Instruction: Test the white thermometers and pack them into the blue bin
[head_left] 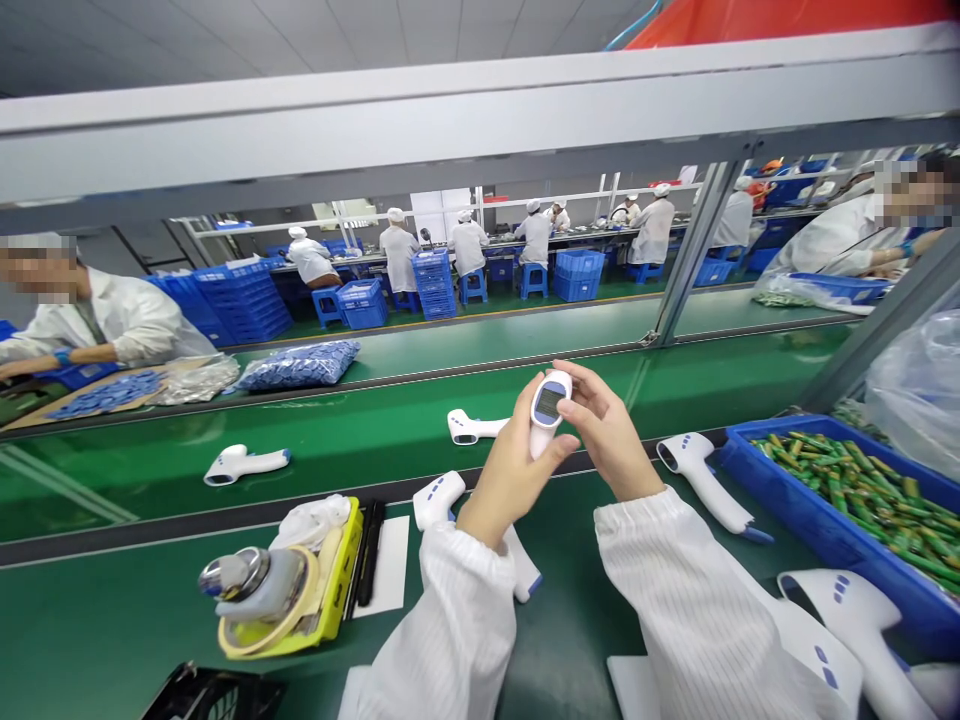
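Observation:
A white infrared thermometer (541, 430) is held up over the near edge of the conveyor, its dark oval screen facing me. My left hand (506, 478) is wrapped around its handle. My right hand (611, 432) grips the head from the other side, thumb at the screen's edge and fingers behind it. Below my left wrist a second thermometer (439, 497) lies on the bench, partly hidden by the sleeve. Another thermometer (701, 475) rests to the right of my right forearm.
Thermometers (244, 464) lie on the green conveyor (360, 430). A yellow tray (341, 570) with a pump bottle and tape stands left. A blue bin (757, 470) of green-wrapped pieces sits right, more thermometers (847, 605) before it. A metal post (694, 250) rises beyond; co-workers sit across.

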